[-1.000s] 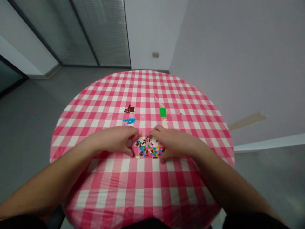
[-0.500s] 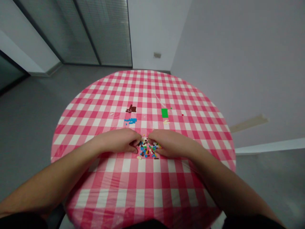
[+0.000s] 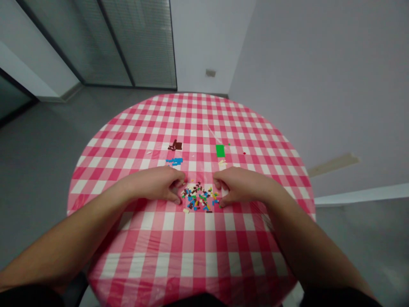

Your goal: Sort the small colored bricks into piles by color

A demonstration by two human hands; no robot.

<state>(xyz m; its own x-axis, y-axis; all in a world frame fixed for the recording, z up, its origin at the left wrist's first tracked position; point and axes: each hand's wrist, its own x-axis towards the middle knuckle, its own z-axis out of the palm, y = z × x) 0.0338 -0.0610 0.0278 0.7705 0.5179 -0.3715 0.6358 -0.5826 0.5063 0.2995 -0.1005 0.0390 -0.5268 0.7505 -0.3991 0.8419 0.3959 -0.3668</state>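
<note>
From my screen, both hands sit low over the counter [image 3: 204,243], which is covered in a pink-and-white checked cloth. The left hand [image 3: 155,184] and right hand [image 3: 243,185] are well apart, fingers curved and spread, and neither looks clamped on anything. Between them lies a loose pile of small plastic bricks [image 3: 198,197] in mixed blue, green, yellow, dark brown and cream. The left hand's fingertips [image 3: 177,199] rest just beside the pile's left edge. The right hand's fingertips [image 3: 221,204] sit at its right edge, touching it or nearly so; I cannot tell which from here.

Beyond the hands, smaller groups lie apart on the cloth. Blue bricks [image 3: 174,161] sit ahead of the left hand, with dark brown bricks [image 3: 175,146] farther out past them. A green piece [image 3: 220,150] lies ahead of the right hand, with cream bricks [image 3: 222,163] just on my side of it. A tiny red piece [image 3: 244,153] lies farther out to the right.
</note>
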